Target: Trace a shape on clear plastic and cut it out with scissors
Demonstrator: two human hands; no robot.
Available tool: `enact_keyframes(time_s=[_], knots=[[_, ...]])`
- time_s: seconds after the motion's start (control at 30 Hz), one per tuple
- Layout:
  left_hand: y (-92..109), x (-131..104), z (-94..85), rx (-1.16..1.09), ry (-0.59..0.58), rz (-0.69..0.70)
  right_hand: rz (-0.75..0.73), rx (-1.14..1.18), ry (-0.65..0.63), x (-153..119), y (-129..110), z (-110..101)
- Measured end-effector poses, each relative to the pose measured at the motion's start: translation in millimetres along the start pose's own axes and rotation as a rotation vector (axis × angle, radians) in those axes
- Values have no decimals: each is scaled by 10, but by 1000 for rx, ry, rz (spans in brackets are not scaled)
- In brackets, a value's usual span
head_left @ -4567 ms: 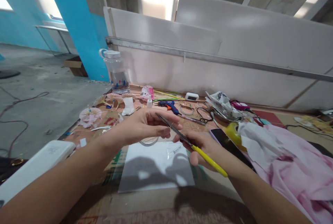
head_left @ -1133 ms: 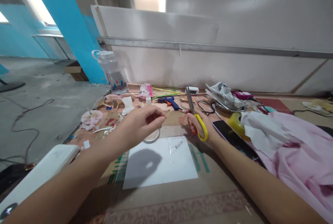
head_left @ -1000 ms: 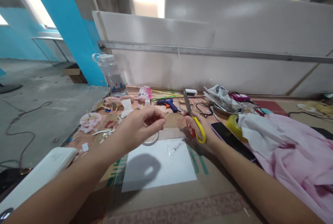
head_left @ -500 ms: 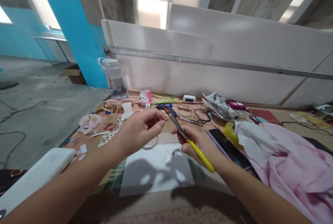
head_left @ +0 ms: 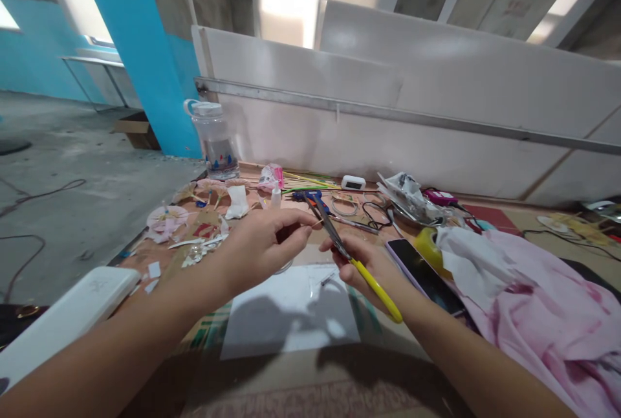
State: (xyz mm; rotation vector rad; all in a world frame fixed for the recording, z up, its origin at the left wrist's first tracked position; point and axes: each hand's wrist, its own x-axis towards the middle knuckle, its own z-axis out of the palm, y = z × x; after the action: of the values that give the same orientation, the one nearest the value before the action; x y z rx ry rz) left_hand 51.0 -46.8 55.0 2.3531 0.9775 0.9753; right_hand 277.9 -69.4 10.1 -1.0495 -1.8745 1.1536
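My right hand [head_left: 363, 266] holds yellow-handled scissors [head_left: 373, 288], their blades parted and pointing up and to the left. Between the fingertips of my left hand [head_left: 274, 243] is a small thin piece [head_left: 315, 222], which reaches toward the blades. Its exact shape is too small to tell. Both hands are above a white sheet of paper [head_left: 291, 324] on the table. On the sheet lies a small dark item [head_left: 328, 279] in or beside clear plastic.
A water bottle [head_left: 218, 143] stands at the back left. Behind the hands lie a blue glue gun [head_left: 310, 198], thin sticks and cables. On the right are a phone [head_left: 427, 279], yellow tape [head_left: 429, 251] and pink cloth [head_left: 538, 314]. A white box-like object [head_left: 72, 321] is at left.
My left hand has moved slightly right, bringing the thin piece closer to the scissor blades. The blades appear more widely parted. The camera view has shifted a little.
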Motion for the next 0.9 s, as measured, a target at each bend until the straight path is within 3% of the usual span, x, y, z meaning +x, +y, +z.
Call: enact_keyframes(time_s=[0.6, 0.9], knots=[[12, -5, 10, 32, -29, -35, 5, 20, 12, 9, 5, 22], [6, 20, 24, 49, -26, -62, 3, -102, 79, 40, 83, -5]])
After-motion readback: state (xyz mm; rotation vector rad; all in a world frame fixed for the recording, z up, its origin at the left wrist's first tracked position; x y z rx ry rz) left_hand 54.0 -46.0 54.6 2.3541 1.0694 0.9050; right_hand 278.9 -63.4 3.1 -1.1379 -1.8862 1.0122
